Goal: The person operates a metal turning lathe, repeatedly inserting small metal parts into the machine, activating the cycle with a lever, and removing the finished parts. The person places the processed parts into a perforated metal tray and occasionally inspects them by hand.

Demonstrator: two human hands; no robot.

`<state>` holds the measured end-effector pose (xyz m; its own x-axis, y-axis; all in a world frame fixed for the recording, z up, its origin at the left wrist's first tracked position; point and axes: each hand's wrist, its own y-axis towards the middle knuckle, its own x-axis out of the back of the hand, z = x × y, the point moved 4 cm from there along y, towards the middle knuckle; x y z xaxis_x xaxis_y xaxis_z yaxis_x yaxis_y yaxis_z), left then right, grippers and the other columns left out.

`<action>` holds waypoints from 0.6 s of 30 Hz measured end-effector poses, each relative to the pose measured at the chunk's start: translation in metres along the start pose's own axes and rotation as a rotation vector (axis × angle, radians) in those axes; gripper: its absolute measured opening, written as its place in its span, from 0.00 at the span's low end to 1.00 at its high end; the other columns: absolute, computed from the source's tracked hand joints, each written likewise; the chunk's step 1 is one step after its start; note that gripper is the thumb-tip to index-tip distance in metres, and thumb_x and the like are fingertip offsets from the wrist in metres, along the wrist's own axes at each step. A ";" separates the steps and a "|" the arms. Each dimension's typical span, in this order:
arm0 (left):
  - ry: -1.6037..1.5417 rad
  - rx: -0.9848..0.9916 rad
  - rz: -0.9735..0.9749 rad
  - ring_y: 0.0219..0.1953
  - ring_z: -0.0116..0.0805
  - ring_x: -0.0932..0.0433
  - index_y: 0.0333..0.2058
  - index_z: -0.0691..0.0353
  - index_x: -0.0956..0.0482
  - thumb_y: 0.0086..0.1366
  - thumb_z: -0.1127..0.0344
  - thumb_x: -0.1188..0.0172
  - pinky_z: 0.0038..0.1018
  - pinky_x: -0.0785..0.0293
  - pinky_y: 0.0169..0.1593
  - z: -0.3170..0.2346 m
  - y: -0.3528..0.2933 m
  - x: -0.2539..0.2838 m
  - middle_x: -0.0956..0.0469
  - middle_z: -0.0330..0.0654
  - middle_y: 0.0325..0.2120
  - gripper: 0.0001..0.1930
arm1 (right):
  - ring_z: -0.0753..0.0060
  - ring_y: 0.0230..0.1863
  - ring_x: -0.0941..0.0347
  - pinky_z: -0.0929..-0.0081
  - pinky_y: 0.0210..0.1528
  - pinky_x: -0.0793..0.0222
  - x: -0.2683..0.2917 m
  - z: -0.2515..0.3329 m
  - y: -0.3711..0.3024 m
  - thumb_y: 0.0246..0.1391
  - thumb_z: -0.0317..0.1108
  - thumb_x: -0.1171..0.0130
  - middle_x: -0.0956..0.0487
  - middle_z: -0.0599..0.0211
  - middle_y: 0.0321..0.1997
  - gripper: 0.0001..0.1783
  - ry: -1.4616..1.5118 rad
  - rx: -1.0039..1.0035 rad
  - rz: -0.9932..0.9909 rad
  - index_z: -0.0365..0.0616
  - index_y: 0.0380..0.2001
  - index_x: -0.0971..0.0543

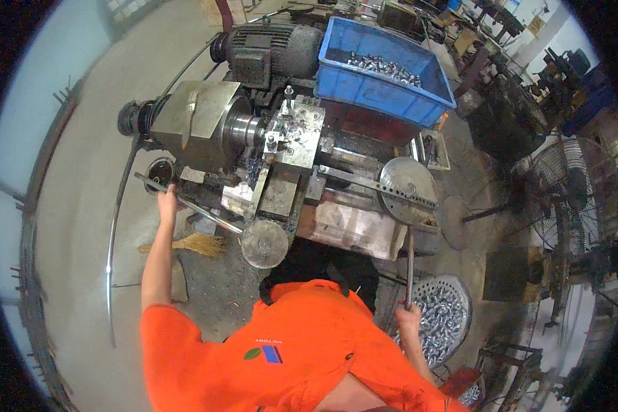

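Observation:
My left hand (167,197) is closed around a long metal lever (209,217) that runs to a round metal disc (264,244) at the front of a small lathe (202,154). On the right, my right hand (408,316) grips an upright metal rod (410,264) below a larger round plate (408,190). A flat bar with a row of holes (378,185) reaches from that plate toward the tool block (296,134). The block sits close to the shiny spindle chuck (246,130). Any workpiece between them is too small to make out.
Behind the lathe stand an electric motor (271,51) and a blue bin (384,93) holding small metal parts. A perforated basket (463,295) full of similar parts is beside my right hand. A straw broom (199,243) lies at left; a large fan (570,192) stands at right.

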<state>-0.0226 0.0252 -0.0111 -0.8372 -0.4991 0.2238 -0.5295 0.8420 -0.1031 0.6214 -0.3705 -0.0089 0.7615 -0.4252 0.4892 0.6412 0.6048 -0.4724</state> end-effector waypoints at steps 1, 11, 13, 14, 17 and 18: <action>0.004 0.014 0.015 0.16 0.41 0.26 0.28 0.72 0.31 0.54 0.60 0.47 0.31 0.28 0.16 -0.002 -0.003 -0.004 0.28 0.48 0.18 0.16 | 0.81 0.16 0.39 0.79 0.17 0.43 0.000 0.004 -0.001 0.33 0.30 0.46 0.33 0.74 0.14 0.14 -0.023 0.050 -0.026 0.38 0.29 0.27; 0.092 0.075 0.106 0.15 0.43 0.25 0.29 0.72 0.31 0.56 0.59 0.50 0.34 0.27 0.17 -0.028 -0.027 -0.008 0.27 0.49 0.21 0.16 | 0.45 0.30 0.28 0.55 0.34 0.32 0.098 0.033 0.079 0.33 0.40 0.42 0.24 0.49 0.26 0.23 -0.887 0.242 -0.343 0.42 0.37 0.27; 0.000 0.094 0.145 0.17 0.42 0.25 0.30 0.73 0.31 0.58 0.58 0.51 0.33 0.25 0.18 -0.016 -0.017 -0.006 0.27 0.49 0.21 0.18 | 0.46 0.32 0.29 0.56 0.37 0.34 0.130 0.042 0.127 0.33 0.38 0.44 0.25 0.50 0.28 0.19 -1.054 0.396 -0.393 0.39 0.32 0.27; 0.023 0.109 0.159 0.17 0.41 0.24 0.30 0.73 0.31 0.58 0.58 0.50 0.33 0.25 0.18 -0.020 -0.019 -0.013 0.26 0.49 0.21 0.18 | 0.49 0.34 0.29 0.57 0.37 0.34 0.141 0.055 0.144 0.32 0.39 0.45 0.25 0.51 0.30 0.23 -1.157 0.311 -0.422 0.39 0.36 0.27; 0.169 0.186 0.214 0.18 0.38 0.25 0.35 0.70 0.29 0.58 0.53 0.51 0.30 0.25 0.20 -0.035 -0.028 -0.024 0.26 0.48 0.21 0.21 | 0.52 0.38 0.29 0.59 0.43 0.35 0.149 0.074 0.180 0.32 0.40 0.42 0.25 0.54 0.35 0.30 -1.122 0.244 -0.666 0.41 0.44 0.29; 0.135 0.190 0.267 0.18 0.37 0.25 0.35 0.70 0.29 0.59 0.52 0.52 0.29 0.26 0.20 -0.029 -0.022 -0.017 0.26 0.48 0.21 0.22 | 0.52 0.42 0.31 0.61 0.46 0.37 0.142 0.081 0.182 0.32 0.38 0.46 0.26 0.52 0.39 0.32 -1.096 0.291 -0.743 0.38 0.47 0.31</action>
<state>0.0077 0.0209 0.0153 -0.9307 -0.2240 0.2892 -0.3207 0.8798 -0.3509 0.8385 -0.2661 0.0342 -0.3067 -0.0430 0.9508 0.7173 0.6462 0.2606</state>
